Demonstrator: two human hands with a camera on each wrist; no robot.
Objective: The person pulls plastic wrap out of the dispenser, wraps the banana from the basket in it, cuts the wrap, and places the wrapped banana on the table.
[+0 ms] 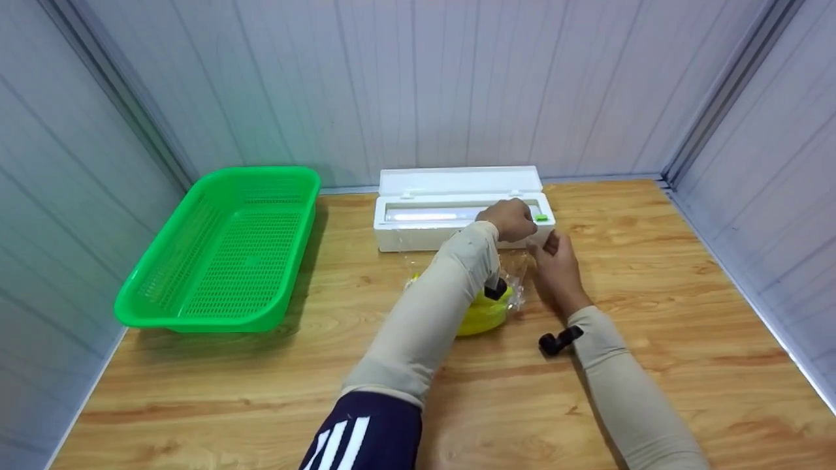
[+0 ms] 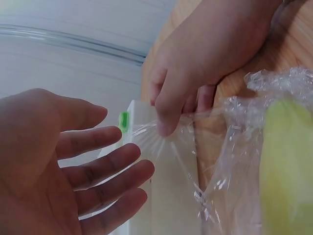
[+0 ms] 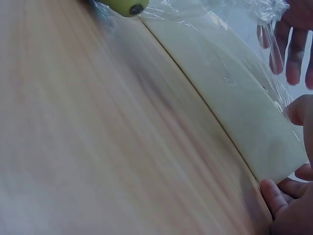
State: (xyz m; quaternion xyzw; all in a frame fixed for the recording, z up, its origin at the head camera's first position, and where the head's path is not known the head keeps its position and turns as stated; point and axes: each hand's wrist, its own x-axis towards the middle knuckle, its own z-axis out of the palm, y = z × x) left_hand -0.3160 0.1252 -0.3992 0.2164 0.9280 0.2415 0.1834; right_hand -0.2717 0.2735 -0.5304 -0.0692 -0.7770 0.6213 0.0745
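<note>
A white cling film dispenser box (image 1: 444, 236) stands at the back with its lid raised and a film roll inside. My left hand (image 1: 509, 220) is over its right end, close to the green cutter slider (image 1: 541, 217); in the left wrist view its fingers (image 2: 105, 166) are spread and hold nothing. My right hand (image 1: 558, 267) grips the box's front right corner, the thumb pressing clear film (image 2: 178, 152) against the front face. That film runs down, creased, to yellow bananas (image 1: 483, 316) wrapped in it before the box, partly hidden by my left arm.
A green plastic basket (image 1: 297, 261) stands on the left of the wooden table (image 1: 653, 287). Pale panel walls (image 1: 457, 85) close in the back and both sides. My left forearm crosses above the bananas.
</note>
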